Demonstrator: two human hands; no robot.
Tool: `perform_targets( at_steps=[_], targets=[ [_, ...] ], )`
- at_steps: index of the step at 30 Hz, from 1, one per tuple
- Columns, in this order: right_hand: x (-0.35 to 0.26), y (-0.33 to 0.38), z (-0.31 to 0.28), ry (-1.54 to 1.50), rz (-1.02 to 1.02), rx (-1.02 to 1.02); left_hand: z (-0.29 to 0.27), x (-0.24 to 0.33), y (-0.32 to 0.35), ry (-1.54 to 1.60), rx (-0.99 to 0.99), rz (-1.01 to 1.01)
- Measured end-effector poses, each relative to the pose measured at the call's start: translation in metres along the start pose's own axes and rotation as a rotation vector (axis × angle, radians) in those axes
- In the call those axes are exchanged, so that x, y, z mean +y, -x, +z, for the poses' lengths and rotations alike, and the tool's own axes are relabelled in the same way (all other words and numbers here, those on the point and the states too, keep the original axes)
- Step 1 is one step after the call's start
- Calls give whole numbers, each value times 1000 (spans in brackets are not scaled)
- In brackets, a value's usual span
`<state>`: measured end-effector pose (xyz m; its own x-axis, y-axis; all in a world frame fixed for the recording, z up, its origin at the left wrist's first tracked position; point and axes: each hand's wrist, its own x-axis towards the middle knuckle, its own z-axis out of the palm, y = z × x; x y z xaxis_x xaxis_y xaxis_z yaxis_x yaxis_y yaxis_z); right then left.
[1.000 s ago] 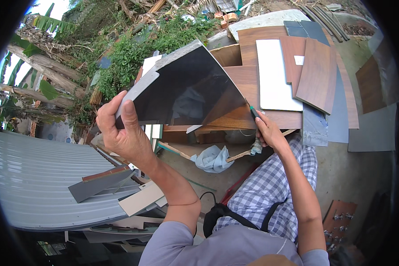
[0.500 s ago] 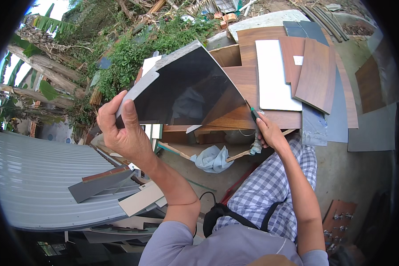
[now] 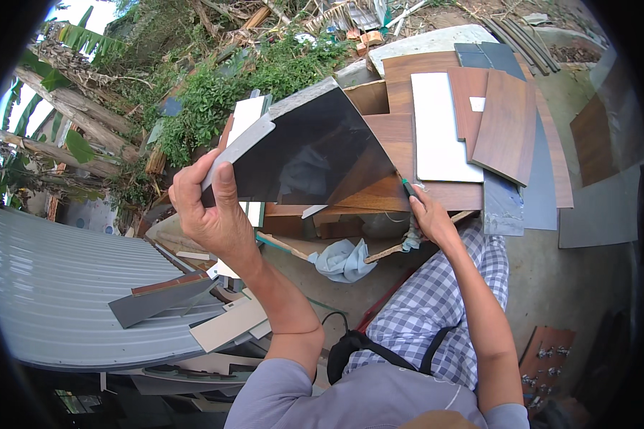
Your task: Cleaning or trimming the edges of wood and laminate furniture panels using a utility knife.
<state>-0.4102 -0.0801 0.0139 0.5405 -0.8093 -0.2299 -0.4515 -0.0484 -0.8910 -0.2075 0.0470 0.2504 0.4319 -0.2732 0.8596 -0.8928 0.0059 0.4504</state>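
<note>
A glossy black panel [image 3: 300,154] is held up at a tilt to the left of the white board [image 3: 440,132], its face full of pale and brown reflections, its edge farthest from that board pale grey and stepped; a slim tool [image 3: 407,188], dark with a green band, slants just off the board's lower-left corner, its thin tip at the panel's nearest corner

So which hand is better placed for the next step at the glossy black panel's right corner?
Probably the right hand: it holds a slim green-and-black tool, its tip near that corner. The left hand grips the opposite side of the glossy black panel, so seems busy steadying it.
</note>
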Motion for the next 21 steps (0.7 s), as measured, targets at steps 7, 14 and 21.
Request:
perform_targets(
  at_steps=[7,14,21],
  targets=[
    [-7,1,-3,-1,74,-36,-2,4,3,21,-20,-13],
    [-7,1,-3,11,73,-50,-2,5,2,29,-20,-25],
    [-6,1,-3,-13,56,-44,-4,1,1,-38,-30,33]
  ],
)
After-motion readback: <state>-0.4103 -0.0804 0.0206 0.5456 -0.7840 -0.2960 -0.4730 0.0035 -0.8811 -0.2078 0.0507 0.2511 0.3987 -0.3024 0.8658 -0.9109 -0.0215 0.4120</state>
